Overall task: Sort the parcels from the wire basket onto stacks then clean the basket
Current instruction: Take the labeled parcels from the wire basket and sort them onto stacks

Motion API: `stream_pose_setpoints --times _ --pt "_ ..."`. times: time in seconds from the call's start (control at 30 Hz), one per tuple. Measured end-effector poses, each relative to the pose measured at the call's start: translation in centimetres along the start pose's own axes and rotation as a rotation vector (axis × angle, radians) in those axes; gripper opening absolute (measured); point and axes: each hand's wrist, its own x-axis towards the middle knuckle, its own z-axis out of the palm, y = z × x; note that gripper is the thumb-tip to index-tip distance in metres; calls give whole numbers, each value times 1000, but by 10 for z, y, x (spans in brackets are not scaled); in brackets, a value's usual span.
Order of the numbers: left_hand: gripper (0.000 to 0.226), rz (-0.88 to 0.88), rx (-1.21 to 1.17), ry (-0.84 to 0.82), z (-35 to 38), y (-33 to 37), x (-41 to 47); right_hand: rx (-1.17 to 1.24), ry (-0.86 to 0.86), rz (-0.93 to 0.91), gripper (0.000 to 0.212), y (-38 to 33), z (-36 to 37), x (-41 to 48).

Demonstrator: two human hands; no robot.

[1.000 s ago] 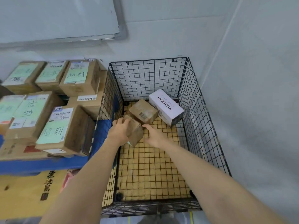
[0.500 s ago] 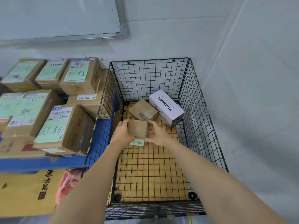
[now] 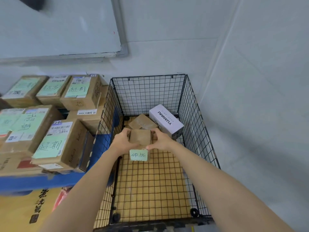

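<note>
— Cardboard, plain brown: a small brown cube-like parcel (image 3: 140,137) with a pale green handwritten label (image 3: 138,155) is held inside the black wire basket (image 3: 148,77), clear of its floor and nearer its left wall.

— Who has it?

— Both. The left hand (image 3: 122,142) grips its left side and the right hand (image 3: 161,141) its right, fingers curled over the top edges.

— How will it handle?

— Light and stiff, I'd judge, and the bare board is not slippery. Opposite faces are the sound hold. Keep off the label, which might peel.

— Anything else?

— At the basket's far end, a flat brown cardboard parcel (image 3: 143,123) sits against a white oblong box printed YUANMU (image 3: 165,122). Outside the left wall are stacked brown labelled cartons (image 3: 50,131).
</note>
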Motion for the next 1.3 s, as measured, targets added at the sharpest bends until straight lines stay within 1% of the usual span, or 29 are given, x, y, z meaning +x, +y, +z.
stream_pose_setpoints --times 0.1,0.23,0.4,0.5,0.63,0.7,0.8,0.93,1.07,1.3 --pt "72 28 -32 12 -19 15 -1 9 -15 -16 92 -16 -23 -8" --pt "77 93 -92 63 -46 44 1 65 9 -65 89 -48 -59 -24" --pt "76 248 -162 136 -86 88 4 71 152 -179 90 -91 -97 -47" --pt "67 327 -224 212 -105 116 -2 95 258 -269 84 -113 -117 -61" --pt "61 421 -410 314 -127 155 -11 99 440 -394 78 -143 -138 -76" --pt "60 463 -504 342 -138 172 -17 147 497 -447 80 -158 -147 -84" --pt "56 560 -585 389 -155 191 -25 226 571 -536 80 -179 -155 -98" --pt "59 668 -637 417 -174 215 -35 282 684 -636 71 -196 -161 -109" --pt "61 716 -711 462 -184 236 -44 321 741 -677 61 -208 -171 -121" --pt "48 794 -817 432 -189 249 -51 322 819 -772 56 -220 -185 -138"
